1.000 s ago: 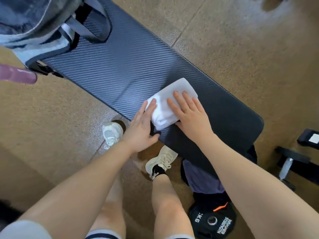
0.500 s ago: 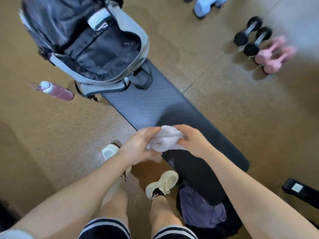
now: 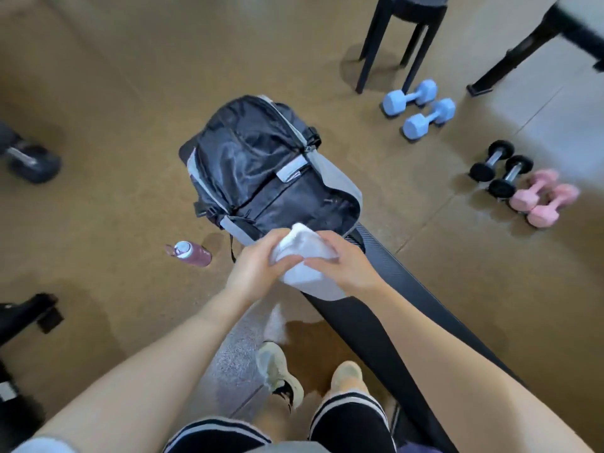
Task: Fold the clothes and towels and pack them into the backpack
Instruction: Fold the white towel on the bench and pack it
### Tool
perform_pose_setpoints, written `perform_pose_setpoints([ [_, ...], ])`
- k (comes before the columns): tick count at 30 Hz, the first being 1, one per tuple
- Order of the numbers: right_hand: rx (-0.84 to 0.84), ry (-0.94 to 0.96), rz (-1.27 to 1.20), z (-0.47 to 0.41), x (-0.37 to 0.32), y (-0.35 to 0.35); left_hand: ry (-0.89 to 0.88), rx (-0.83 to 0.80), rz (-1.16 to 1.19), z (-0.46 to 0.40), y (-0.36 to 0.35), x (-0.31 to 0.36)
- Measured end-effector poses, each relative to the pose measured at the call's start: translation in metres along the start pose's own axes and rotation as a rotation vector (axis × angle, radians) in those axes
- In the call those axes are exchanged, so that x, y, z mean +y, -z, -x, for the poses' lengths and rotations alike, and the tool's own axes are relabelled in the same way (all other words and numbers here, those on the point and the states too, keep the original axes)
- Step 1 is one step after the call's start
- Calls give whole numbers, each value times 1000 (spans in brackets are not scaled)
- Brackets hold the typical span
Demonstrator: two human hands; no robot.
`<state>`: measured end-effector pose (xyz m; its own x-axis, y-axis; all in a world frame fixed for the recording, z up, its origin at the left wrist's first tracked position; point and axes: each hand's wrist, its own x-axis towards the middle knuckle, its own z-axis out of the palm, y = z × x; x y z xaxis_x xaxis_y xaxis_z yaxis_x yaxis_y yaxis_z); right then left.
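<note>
Both hands held one folded white terry towel (image 3: pixel 304 256) between them. Left hand (image 3: pixel 258 269) gripped its near-left side, fingers curled over the cloth. Right hand (image 3: pixel 343 263) gripped the right side, thumb lying across the top of the fold. The towel was held clear of the bench, just at the near lip of the open black-and-grey nylon backpack (image 3: pixel 261 171), its upper end overlapping the bag's mouth. The backpack lay on the far end of the long black ribbed bench pad (image 3: pixel 385 308), main compartment unzipped and gaping toward the person; what lay inside the dark lining could not be made out.

A mauve drink bottle with a pale cap (image 3: pixel 191 253) lay on the brown speckled floor (image 3: pixel 98 125), left of the bag. To the right stood a pair of light blue dumbbells (image 3: pixel 418 107), beyond them two black-ended chrome dumbbells (image 3: pixel 500 170) and, just beside those, two pink dumbbells (image 3: pixel 544 197). A black stool (image 3: pixel 405 31) stood at the far side. Two pale trainers (image 3: pixel 310 371) showed below.
</note>
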<state>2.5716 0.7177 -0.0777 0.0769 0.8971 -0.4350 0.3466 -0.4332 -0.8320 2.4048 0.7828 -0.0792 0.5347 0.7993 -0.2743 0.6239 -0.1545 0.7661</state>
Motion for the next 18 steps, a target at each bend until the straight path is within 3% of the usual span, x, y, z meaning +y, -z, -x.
perform_pose_setpoints([
  [7,168,-149,-242,-86,-2,-3,132,95,113,-67,38,-32],
  [13,196,-341,-171,-170,22,4,96,53,-158,-151,41,-78],
  [18,176,-400,-124,-232,54,0,54,-41,-574,-225,15,-135],
])
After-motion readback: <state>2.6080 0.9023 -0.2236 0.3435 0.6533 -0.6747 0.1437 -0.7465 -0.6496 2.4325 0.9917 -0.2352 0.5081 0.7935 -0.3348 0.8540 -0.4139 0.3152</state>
